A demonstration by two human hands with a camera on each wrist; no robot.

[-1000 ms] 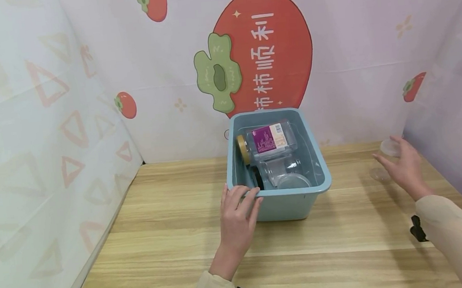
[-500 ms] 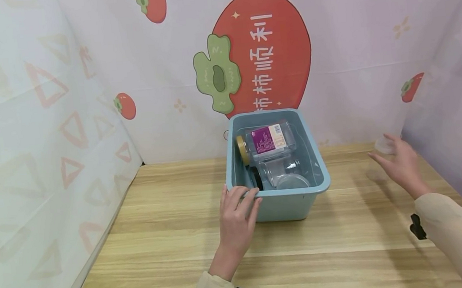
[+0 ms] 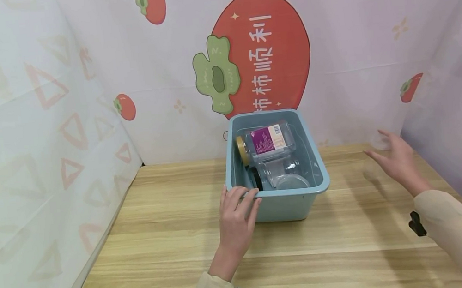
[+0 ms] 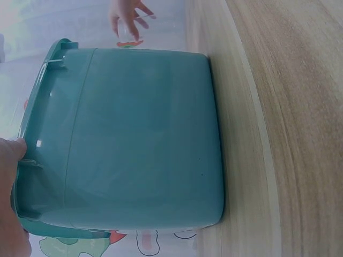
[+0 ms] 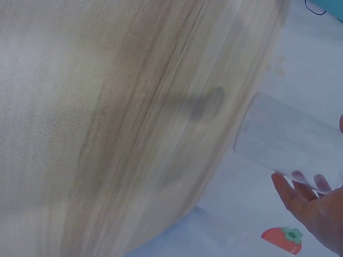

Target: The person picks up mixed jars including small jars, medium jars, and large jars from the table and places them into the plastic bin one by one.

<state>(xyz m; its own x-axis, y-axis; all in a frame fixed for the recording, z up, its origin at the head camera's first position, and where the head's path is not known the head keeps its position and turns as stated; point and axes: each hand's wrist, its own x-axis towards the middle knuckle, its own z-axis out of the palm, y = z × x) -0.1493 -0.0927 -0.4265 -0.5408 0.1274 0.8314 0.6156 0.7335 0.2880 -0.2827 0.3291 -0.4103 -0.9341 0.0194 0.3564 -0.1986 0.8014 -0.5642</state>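
Note:
My left hand grips the near rim of a blue plastic bin at its left corner, fingers over the edge. Off to the right, my right hand holds a clear cylindrical plastic jar between thumb and fingers. That jar is raised above the table in the right wrist view, its shadow falling on the wood; in the head view it hardly shows. Inside the bin lie a clear jar with a purple label and yellow lid, a clear jar with a black lid, and a round clear container.
The bin stands on a wooden table, close to the back curtain printed with persimmons. A patterned white curtain runs along the left, and another hangs close beyond the right hand.
My right hand has shifted slightly left and up with the clear jar. The left hand has kept its grip on the bin's rim, and the bin has stayed in place.

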